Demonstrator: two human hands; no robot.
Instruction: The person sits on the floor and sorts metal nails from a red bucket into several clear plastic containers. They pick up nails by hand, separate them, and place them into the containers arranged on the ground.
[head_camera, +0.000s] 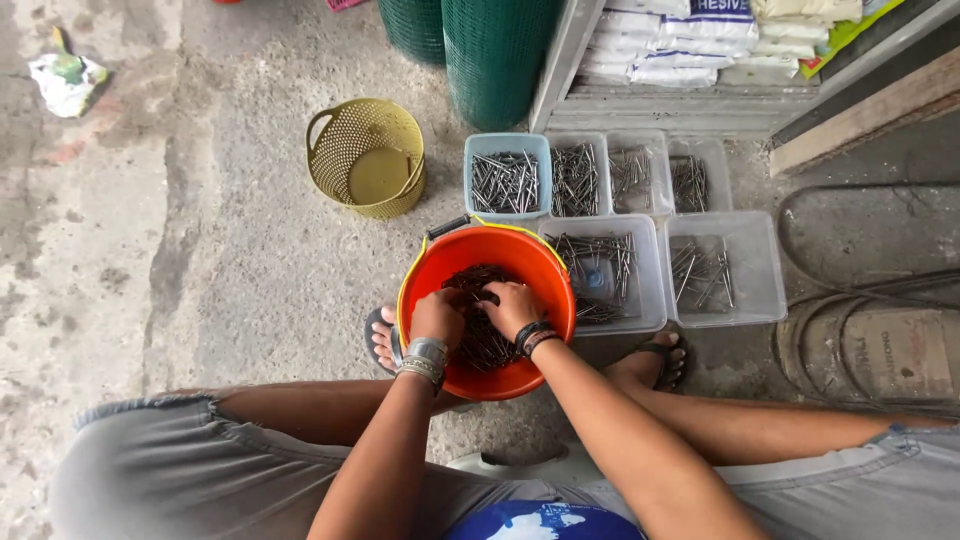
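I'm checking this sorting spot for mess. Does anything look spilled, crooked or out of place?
No nails lie spilled: they sit in the orange bucket, where both hands dig, and in the trays. The only stray item is a crumpled wrapper on the concrete at far left.

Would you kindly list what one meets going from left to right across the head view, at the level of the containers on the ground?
Crumpled wrapper → yellow perforated basket → orange bucket of nails, with the left hand and right hand inside → large clear tub of nails.
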